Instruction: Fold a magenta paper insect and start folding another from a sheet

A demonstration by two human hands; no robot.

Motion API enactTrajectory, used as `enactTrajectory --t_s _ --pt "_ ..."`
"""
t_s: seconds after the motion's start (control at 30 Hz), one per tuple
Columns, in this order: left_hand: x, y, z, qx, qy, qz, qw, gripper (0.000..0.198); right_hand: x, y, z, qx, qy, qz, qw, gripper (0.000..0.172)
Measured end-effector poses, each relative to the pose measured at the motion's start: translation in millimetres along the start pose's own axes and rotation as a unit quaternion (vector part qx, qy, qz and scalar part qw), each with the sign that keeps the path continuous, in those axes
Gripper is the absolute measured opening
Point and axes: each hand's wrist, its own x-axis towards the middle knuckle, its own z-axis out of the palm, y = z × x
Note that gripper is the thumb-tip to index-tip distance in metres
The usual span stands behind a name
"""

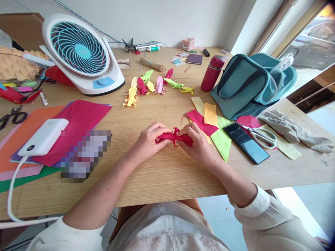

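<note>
A partly folded red paper figure [174, 137] lies between both hands, just above the wooden table [167, 174]. My left hand [150, 139] pinches its left end with closed fingers. My right hand [195, 141] grips its right end, fingers curled round the paper. Several finished folded paper figures [154, 86] in yellow, green, pink and red stand in a row farther back. Cut paper scraps [211, 122] in red, orange, yellow and green lie right beside my right hand.
A white and teal fan [78, 52] stands at the back left. Coloured paper sheets [78, 118] with a white power bank [43, 137] lie left. A dark phone [246, 143], scissors [261, 134], a teal bag [248, 83] and a red flask [212, 72] sit right.
</note>
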Motion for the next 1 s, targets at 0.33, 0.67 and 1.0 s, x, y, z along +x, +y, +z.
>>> enactTrajectory --t_s 0.33,0.67,1.0 --pt "-0.2 -0.3 0.6 0.003 0.005 0.013 1.000 0.027 1.0 -0.9 0.9 0.002 0.005 0.026 1.000 0.015" --pt "-0.9 -0.2 2.1 0.005 0.004 0.009 1.000 0.026 -0.4 0.1 1.3 0.009 0.001 0.023 1.000 0.010" --pt "0.0 2.1 0.1 -0.002 -0.002 0.033 0.999 0.027 2.5 -6.8 -4.5 0.034 -0.011 0.075 0.997 0.009"
